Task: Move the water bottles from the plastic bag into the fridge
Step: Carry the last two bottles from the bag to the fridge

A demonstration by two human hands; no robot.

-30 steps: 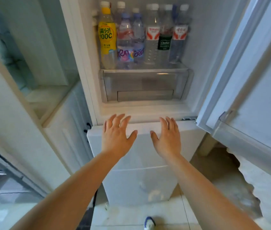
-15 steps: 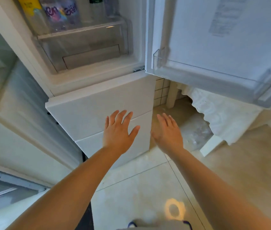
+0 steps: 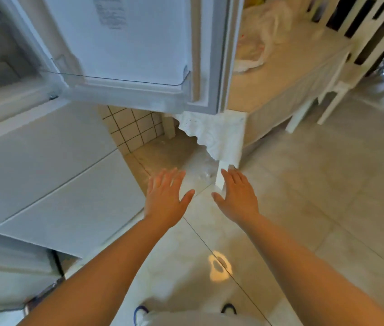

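Observation:
My left hand [image 3: 166,196] and my right hand [image 3: 238,195] are stretched out side by side over the floor, fingers straight, holding nothing. The fridge's upper door [image 3: 125,50] stands swung open at the top centre, its clear door shelf empty. The fridge's lower front [image 3: 45,165] fills the left. A crumpled white plastic bag [image 3: 262,34] lies on the table at the upper right, well beyond both hands. No water bottles show in this view; the fridge's inside is mostly out of frame.
A table [image 3: 287,76] with a lace cloth stands right of the open door; its white leg [image 3: 221,175] is just beyond my right fingertips. White chairs [image 3: 360,38] stand at the far right. Tiled floor [image 3: 327,184] spreads out to the right.
The view has swung right and down, away from the bottle shelf toward the table and bag. Both hands stay open and empty in front of me.

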